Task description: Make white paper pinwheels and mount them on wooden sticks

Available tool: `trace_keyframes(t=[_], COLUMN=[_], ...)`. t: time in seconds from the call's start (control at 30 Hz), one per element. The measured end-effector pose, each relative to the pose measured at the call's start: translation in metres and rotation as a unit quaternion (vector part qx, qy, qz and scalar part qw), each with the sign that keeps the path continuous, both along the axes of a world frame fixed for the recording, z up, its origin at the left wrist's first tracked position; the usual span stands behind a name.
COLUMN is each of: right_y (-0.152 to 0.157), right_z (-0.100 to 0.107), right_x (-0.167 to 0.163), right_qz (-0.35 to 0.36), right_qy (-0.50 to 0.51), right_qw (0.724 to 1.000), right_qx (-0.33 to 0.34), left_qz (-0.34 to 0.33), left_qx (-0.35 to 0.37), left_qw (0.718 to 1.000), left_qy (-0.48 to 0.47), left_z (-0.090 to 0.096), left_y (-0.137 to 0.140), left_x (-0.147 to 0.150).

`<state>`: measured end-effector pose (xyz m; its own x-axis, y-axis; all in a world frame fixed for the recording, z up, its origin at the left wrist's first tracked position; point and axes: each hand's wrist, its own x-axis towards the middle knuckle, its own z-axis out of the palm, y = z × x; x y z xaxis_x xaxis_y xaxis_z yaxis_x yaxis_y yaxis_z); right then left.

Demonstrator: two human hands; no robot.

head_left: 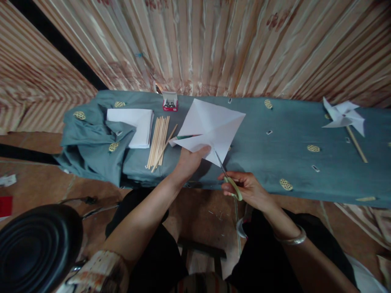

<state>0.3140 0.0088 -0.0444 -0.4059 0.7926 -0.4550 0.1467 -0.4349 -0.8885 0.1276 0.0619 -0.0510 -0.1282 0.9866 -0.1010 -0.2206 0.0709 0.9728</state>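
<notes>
My left hand (190,162) grips a white square sheet of paper (218,118) by its near edge, thumb on top. Crease lines cross the sheet, and a slit runs inward from its left corner. My right hand (244,187) is closed round the light green handles of a pair of scissors (232,185). Their blades lie at the sheet's near corner and point toward its middle; whether they are parted is hard to make out. A bundle of wooden sticks (158,140) lies left of the paper.
Behind the sticks stands a small red box (170,105) of metal pins. A stack of white paper (142,128) lies at the left, partly under the bunched cloth (91,142). At the far right rests a paper pinwheel (343,116) on a stick. A pleated curtain (198,44) hangs behind the table.
</notes>
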Motion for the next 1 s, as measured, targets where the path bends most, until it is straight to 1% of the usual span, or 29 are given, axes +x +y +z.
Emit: trace_keyframes(t=[0.13,0.43,0.63,0.87,1.0], right_y=[0.0008,0.0012,0.001,0.002,0.0023], right_z=[0.0016,-0.0001,-0.0005,-0.0011,-0.0022], right_x=[-0.001,-0.0019,-0.0036,-0.0029,-0.002], right_qz=[-0.006,-0.002,-0.014,-0.018,-0.018], right_qy=[0.004,-0.018,-0.011,-0.011,-0.009], right_qw=[1.0,0.999,0.999,1.0,1.0], right_qx=[0.014,0.041,0.03,0.024,0.018], left_qz=[-0.029,-0.033,-0.039,-0.035,-0.035], left_qx=[-0.014,0.002,0.004,-0.003,-0.006], left_qw=[0.999,0.999,0.999,0.999,0.998], left_qy=[-0.007,-0.022,-0.037,-0.029,-0.045], left_z=[0.0031,0.0,-0.0012,-0.0006,-0.0002], left_y=[-0.0056,-0.0066,-0.0061,-0.0052,-0.0058], left_x=[0.0036,0.0054,0.0048,0.0038,0.0043])
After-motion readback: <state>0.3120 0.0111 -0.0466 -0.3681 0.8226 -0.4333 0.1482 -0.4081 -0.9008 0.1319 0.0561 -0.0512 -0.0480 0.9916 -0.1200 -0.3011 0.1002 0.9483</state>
